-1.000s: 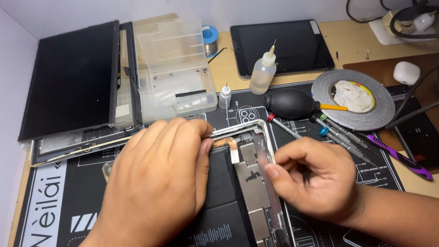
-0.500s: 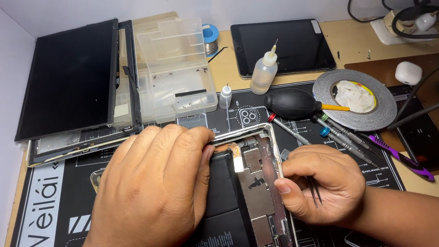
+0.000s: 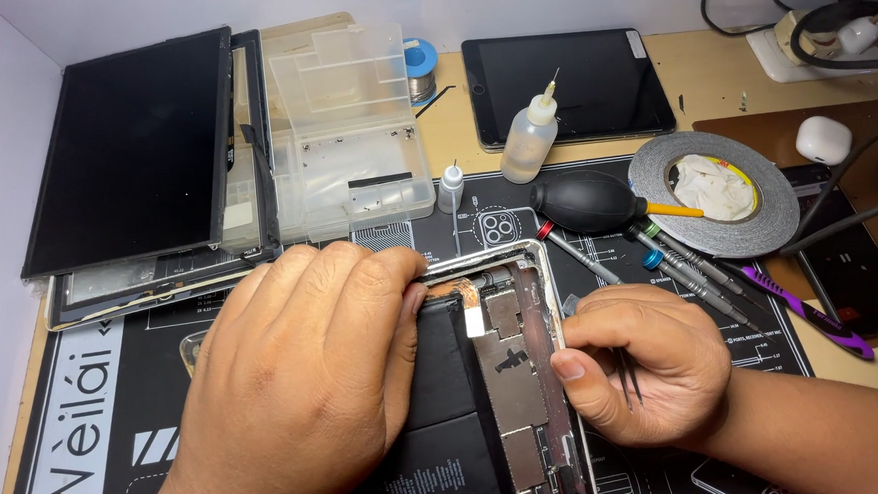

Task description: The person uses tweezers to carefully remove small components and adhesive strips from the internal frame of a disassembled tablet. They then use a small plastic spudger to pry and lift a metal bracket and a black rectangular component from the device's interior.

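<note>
Opened tablet (image 3: 496, 374) on the black repair mat (image 3: 98, 435), both hands on it

Left of the tablet's bare circuit board, the left hand (image 3: 306, 384) lies flat and spread over the black battery, fingertips pressing at the top edge, holding nothing. Right of the board, the right hand (image 3: 635, 362) is curled around thin tweezers (image 3: 629, 387); I can't really see the tips. I'd guess this thing is light but fragile: thin metal frame, exposed flex cables, soft battery. Best gripped by the frame's rim, not the board. Screwdrivers (image 3: 680, 264) lie up and right of the tablet.
</note>
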